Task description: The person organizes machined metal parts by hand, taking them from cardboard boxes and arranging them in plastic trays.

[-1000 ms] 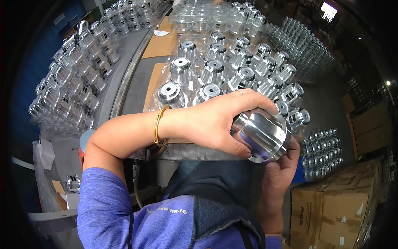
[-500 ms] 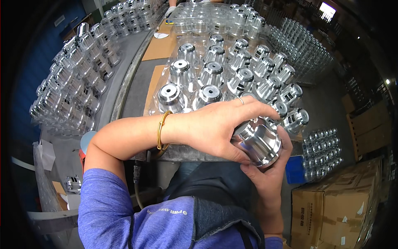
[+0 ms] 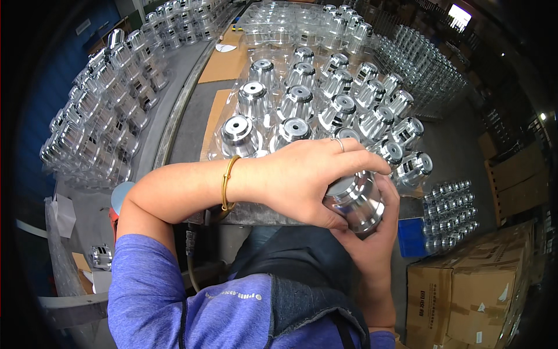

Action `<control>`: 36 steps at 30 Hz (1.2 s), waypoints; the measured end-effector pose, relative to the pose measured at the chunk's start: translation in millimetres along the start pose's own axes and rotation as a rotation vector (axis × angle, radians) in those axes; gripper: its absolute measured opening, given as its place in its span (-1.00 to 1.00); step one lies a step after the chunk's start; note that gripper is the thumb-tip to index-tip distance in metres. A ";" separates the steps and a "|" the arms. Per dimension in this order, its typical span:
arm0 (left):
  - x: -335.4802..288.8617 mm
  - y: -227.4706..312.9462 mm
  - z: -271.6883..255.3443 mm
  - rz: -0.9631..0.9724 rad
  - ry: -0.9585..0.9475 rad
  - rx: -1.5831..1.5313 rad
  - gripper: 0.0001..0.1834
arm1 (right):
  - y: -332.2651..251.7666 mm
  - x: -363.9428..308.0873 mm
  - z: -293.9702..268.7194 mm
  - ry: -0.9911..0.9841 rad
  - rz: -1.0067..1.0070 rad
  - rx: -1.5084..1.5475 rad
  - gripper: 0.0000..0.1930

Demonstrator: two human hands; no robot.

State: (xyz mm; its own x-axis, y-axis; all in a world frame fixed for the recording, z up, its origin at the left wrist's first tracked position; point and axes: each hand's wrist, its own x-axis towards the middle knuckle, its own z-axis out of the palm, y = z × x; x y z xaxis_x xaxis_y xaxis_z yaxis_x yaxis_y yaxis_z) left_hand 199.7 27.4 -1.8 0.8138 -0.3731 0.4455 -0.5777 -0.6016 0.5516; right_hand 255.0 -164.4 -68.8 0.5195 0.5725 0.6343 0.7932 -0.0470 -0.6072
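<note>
Between my two hands is a shiny silver metal cup, tilted, its closed end toward the upper left. My left hand, coming across from the left with a gold bangle and a ring, wraps over the cup's closed end and upper side. From below, my right hand cups its right side and lower rim. Right behind my hands, rows of similar metal cups stand closed end up in a clear plastic tray. My left hand covers part of the nearest row.
Stacks of clear trays with metal cups stand at the left, and more cups at the lower right beside a blue bin. Large cardboard boxes fill the lower right corner. A cardboard sheet lies beside the tray.
The metal cup and my right hand have shifted slightly left, and the cup has turned a little in my grip. A person's gloved hand at the far end has gone out of view.
</note>
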 end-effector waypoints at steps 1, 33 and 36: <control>-1.2 -1.5 -1.3 -0.012 -0.005 -0.004 -0.16 | -2.6 -0.1 1.4 -0.005 0.216 0.449 -0.07; -5.4 -8.4 4.1 -0.166 0.005 -0.486 -0.06 | 3.3 -5.8 3.0 0.008 0.433 1.031 0.12; -6.2 -6.6 0.2 -0.167 -0.002 -0.482 -0.06 | -4.9 -6.9 8.6 0.128 0.307 0.882 0.17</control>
State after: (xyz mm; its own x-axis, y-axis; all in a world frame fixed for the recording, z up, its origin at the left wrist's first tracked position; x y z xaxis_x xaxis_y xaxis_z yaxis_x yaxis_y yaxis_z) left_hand 198.5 33.5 -8.4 0.8975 -0.3013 0.3219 -0.4020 -0.2594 0.8781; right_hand 244.8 -161.1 -74.3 0.7387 0.5408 0.4022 0.1161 0.4857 -0.8664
